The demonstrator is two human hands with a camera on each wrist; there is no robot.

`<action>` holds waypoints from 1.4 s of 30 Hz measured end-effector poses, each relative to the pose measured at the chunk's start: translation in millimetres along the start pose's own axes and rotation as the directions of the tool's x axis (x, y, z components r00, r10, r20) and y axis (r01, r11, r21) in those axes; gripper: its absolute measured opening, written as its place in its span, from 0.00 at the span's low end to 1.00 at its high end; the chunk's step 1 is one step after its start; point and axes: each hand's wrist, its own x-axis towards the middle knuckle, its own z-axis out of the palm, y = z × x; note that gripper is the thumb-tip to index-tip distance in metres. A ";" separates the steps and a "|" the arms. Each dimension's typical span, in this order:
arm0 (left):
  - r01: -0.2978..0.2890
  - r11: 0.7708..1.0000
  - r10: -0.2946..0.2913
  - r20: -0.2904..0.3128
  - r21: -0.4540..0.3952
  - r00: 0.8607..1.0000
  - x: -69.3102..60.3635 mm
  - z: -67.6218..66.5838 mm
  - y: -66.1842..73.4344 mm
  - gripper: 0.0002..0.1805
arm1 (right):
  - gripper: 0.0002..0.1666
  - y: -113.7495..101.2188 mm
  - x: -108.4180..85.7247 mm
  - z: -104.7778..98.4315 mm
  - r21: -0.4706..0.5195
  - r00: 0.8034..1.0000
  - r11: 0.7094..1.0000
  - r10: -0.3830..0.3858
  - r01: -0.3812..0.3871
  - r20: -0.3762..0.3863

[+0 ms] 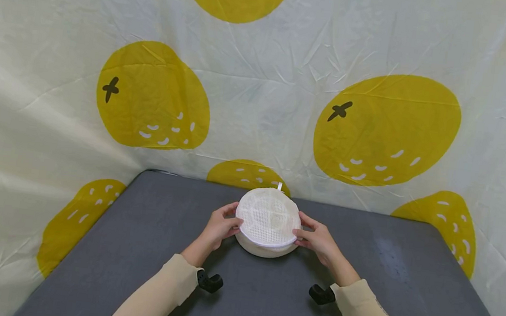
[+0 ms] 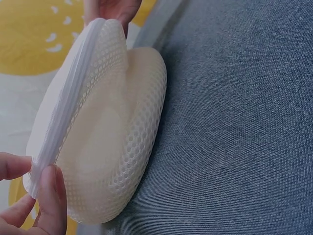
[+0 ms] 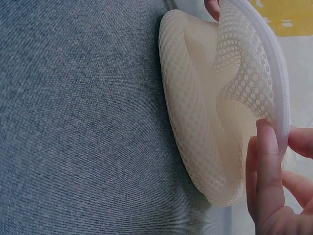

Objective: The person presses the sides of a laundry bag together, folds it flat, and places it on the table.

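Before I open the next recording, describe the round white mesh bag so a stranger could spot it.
Find the dark grey table, then its far edge, below the white cloth with yellow prints. Near it, the left hand and right hand grip opposite sides of the round white mesh bag. Its honeycomb-like holes set it apart from table and cloth.

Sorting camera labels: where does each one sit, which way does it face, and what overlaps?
Head: on the head, facing forward and down at the mesh bag, table and patterned cloth; shows left hand, right hand and both sleeves.
Left wrist: on the left wrist, facing the bag's side; left fingers lower left, part of the right hand at top.
Right wrist: on the right wrist, facing the bag's side; right fingers lower right, a bit of the left hand at top.
Both wrist views share the bag's zip.
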 end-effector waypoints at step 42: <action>0.020 0.999 -0.018 -0.053 0.044 0.998 2.5 3.7 -14.3 0.33 | 0.42 4.7 6.0 -2.0 -0.045 0.999 0.998 0.040 -0.040 0.000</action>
